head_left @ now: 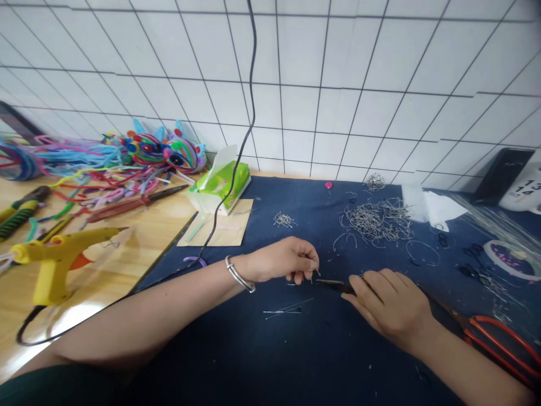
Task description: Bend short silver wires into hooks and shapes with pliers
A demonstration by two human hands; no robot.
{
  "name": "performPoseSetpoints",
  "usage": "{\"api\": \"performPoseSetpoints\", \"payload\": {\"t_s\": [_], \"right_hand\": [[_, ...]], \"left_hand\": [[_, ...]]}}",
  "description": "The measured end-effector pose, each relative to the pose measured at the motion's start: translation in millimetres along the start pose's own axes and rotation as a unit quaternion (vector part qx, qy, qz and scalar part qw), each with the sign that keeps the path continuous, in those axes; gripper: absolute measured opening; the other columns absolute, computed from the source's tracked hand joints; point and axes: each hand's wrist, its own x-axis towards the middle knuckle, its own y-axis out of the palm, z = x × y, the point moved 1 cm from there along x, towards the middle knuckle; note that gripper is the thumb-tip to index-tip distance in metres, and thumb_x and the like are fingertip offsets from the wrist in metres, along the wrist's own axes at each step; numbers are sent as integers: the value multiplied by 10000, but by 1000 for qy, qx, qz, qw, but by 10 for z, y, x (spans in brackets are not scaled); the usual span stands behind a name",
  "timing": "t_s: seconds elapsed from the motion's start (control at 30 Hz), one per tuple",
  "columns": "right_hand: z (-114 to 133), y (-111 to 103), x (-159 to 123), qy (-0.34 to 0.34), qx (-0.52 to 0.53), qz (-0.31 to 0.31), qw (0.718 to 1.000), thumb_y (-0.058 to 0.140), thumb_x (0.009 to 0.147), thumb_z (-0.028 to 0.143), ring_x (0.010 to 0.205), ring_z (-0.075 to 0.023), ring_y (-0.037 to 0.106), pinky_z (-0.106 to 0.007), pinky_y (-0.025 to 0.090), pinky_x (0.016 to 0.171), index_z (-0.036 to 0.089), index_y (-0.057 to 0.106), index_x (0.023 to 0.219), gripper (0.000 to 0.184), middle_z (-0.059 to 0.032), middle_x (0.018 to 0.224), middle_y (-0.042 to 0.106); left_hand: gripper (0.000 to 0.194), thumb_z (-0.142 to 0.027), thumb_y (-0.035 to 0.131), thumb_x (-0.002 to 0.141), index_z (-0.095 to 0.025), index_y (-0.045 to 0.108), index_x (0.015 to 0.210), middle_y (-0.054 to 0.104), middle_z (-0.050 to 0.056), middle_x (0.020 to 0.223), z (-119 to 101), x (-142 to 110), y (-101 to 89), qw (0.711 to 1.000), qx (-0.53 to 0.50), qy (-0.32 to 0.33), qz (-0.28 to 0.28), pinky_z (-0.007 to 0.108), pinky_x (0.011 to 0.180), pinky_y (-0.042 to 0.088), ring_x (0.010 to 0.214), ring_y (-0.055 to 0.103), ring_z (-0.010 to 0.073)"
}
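My left hand (291, 260) is closed in a pinch on a short thin metal wire (318, 273), most of it hidden by the fingers. Just to its right, my right hand (391, 301) wraps round a pair of pliers (332, 283); the slim dark jaws point at the left fingertips and the handles are mostly covered by the palm. Below the left hand, several straight wire pins (287, 310) lie on the dark blue cloth (253, 361). Beyond it sits a small heap of short wire pieces (284, 220). A bigger tangle of bent wires (376, 220) lies farther right.
Red-handled scissors (502, 344) lie by my right forearm. On the left are a yellow glue gun (63, 254), its black cord passing under my left arm, green-yellow pliers (21, 211), and coloured pipe cleaners (93, 163). A green tissue pack (228, 186) stands near the tiled wall (296, 107).
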Motion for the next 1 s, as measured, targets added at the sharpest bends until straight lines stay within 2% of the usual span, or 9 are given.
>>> {"api": "performPoseSetpoints", "payload": {"t_s": [0.2, 0.77, 0.9, 1.0], "right_hand": [[28, -32, 2, -28, -25, -4, 999, 577, 760, 349, 706, -162, 487, -308, 366, 639, 185, 574, 984, 278, -33, 784, 576], [45, -21, -2, -48, -15, -5, 999, 592, 752, 331, 703, -164, 488, -313, 378, 634, 183, 578, 988, 279, -36, 783, 583], [53, -26, 6, -43, -1, 6, 999, 581, 759, 320, 698, -160, 483, -304, 382, 626, 175, 577, 987, 269, -35, 769, 574], [66, -13, 12, -27, 24, 25, 999, 560, 773, 315, 670, -150, 472, -291, 381, 601, 169, 577, 972, 247, -32, 735, 557]], "left_hand": [[148, -264, 532, 746, -130, 571, 795, 556, -9, 640, -3, 1, 51, 998, -51, -10, 27, 166, 427, 346, 471, 468, 46], [120, -244, 527, 741, -135, 570, 764, 557, -12, 632, 0, 0, 76, 998, -36, -12, 39, 165, 428, 352, 465, 458, 44], [127, -245, 504, 754, -136, 561, 785, 555, -7, 647, -2, -3, 85, 1000, -10, -3, 30, 169, 438, 361, 476, 463, 48], [135, -248, 481, 772, -142, 554, 813, 559, -4, 665, -23, -13, 97, 999, 37, 20, 1, 174, 453, 376, 494, 478, 55]]}}
